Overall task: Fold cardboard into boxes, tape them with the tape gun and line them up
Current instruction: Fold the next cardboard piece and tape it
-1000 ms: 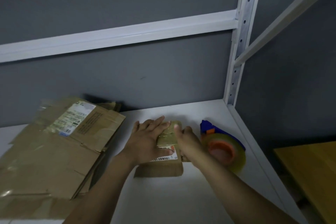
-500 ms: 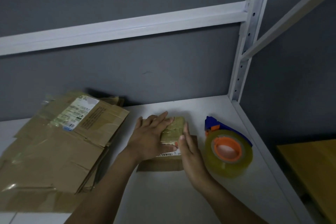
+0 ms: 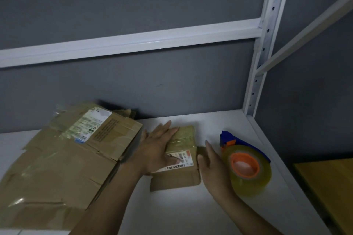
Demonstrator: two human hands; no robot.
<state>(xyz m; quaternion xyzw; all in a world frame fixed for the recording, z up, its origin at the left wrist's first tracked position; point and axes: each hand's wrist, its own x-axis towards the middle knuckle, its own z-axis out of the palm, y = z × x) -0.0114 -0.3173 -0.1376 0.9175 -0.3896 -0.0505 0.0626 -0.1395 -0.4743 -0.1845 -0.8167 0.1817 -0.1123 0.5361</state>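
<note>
Flattened cardboard (image 3: 63, 160): stacked at the left of the frame on the shelf (image 3: 172, 212), right edge just beside the left forearm. Likely to slide or get dragged if bumped by that arm.
Left grip (image 3: 156, 150): open, fingers straight and flat, pressing down on top of the small box. With too much weight, liable to dent the taped top or pop a seam.
Small box (image 3: 183, 137): centre of the frame, between the 2 hands, with 1 barcode label and glossy tape on top. Brown panel toward the lower edge, flap or side face hard to tell. If a loose flap, prone to spring up once pressure goes.
Right grip (image 3: 212, 166): open, holding nothing, fingers straight, edge of the hand against the box's right side. Able to skew the box under the left palm with a careless push.
Tape gun (image 3: 246, 168): right of centre, lying on the shelf just beside the right wrist. Easily knocked toward the shelf's right edge by a blind reach. Cutter not clearly visible, so possibly a snag for fingers.
</note>
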